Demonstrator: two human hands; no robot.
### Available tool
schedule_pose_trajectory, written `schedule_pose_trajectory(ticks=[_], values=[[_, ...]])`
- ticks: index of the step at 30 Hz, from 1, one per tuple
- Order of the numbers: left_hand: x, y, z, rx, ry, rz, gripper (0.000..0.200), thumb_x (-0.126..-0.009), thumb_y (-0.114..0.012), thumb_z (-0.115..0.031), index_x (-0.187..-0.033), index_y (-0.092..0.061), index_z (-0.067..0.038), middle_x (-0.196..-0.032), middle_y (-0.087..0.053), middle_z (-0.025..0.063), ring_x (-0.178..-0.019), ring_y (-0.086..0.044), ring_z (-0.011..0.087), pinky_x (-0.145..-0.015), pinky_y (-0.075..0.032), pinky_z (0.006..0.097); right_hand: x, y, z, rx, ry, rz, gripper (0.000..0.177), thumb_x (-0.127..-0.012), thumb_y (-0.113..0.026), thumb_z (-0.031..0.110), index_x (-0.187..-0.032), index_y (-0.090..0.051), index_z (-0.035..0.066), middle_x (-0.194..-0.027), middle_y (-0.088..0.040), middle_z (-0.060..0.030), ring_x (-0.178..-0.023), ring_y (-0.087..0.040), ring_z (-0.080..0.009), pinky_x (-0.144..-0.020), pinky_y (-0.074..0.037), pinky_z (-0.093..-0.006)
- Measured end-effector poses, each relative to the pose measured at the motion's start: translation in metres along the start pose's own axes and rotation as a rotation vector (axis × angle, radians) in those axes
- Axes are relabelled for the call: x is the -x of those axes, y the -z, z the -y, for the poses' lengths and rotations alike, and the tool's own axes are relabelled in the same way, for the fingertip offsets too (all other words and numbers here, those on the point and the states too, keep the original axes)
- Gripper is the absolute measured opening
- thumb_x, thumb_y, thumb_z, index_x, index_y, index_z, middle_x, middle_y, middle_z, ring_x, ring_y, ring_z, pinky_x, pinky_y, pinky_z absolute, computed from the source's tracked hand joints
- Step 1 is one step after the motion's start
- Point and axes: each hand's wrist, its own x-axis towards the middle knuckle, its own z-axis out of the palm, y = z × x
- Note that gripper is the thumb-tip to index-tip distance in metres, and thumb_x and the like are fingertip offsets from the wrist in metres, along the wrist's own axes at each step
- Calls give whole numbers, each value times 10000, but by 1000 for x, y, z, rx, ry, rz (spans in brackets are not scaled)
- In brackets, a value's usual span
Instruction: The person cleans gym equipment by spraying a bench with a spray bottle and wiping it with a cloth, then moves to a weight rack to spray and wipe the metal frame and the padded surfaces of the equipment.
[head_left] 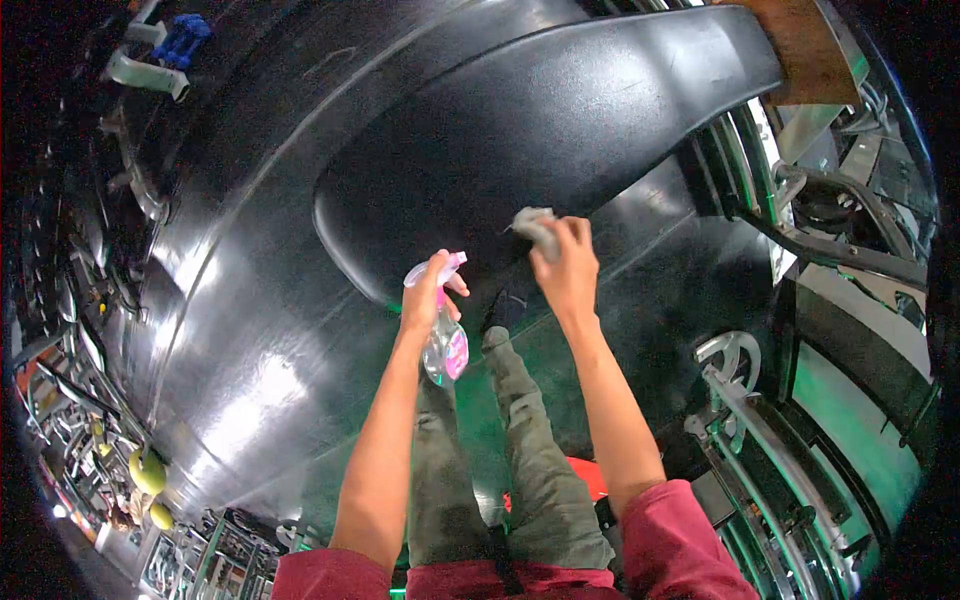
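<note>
The left hand [428,295] is closed around the neck of a spray bottle [447,350]. The bottle's long axis runs from 12 to 6 o'clock, with the clear base hanging toward the person and the pink nozzle pointing to about 1 o'clock. Just beside it at 2 o'clock, the right hand [567,268] grips a grey cloth [533,225] pressed on the near edge of a long black pad [560,110]. A metal frame [735,395] stands at 4 o'clock, and 2 yellow balls [147,470] lie at 8 o'clock.
</note>
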Motion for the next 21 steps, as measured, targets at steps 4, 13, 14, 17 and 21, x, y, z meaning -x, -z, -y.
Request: schedule_pose_trajectory(ticks=[4, 13, 14, 17, 21], values=[[-14, 6, 10, 40, -23, 48, 570, -910, -495, -525, -1127, -602, -9, -686, -627, 117, -370, -516, 180, -364, -421, 278, 11, -9, 6, -154, -89, -150, 371, -732, -702, 71, -1093, -642, 137, -1094, -548, -127, -984, -593, -361, -837, -502, -423], [-14, 11, 3, 42, 3, 44, 537, -902, -486, -534, -953, -592, -10, -684, -624, 140, -360, -509, 201, -371, -445, 294, 65, -55, 1, -340, -271, -179, 290, -773, -680, 75, -1049, -603, 33, -1042, -585, -125, -1006, -595, -296, -896, -455, -365], [-15, 13, 3, 33, 34, 48, 556, -891, -488, -553, -868, -601, -9, -682, -624, 144, -355, -506, 205, -375, -449, 298, 61, -63, -9, -370, -363, -315, 280, -806, -678, 105, -1059, -593, 20, -1036, -597, -121, -1003, -591, -273, -905, -445, -353], [-19, 15, 6, 18, 58, 41, 601, -871, -494, -583, -726, -607, -11, -675, -624, 150, -347, -501, 212, -383, -456, 304, 44, -73, -14, -746, -688, -382, 291, -917, -629, 254, -1098, -544, 43, -1056, -594, -87, -988, -548, -191, -900, -424, -329], [-20, 15, 5, 14, 60, 17, 619, -867, -492, -594, -683, -606, -14, -671, -623, 157, -345, -502, 217, -391, -461, 310, 64, -94, -6, -808, -759, -298, 336, -933, -609, 309, -1147, -508, 72, -1105, -589, -122, -1028, -542, -207, -912, -416, -331]])
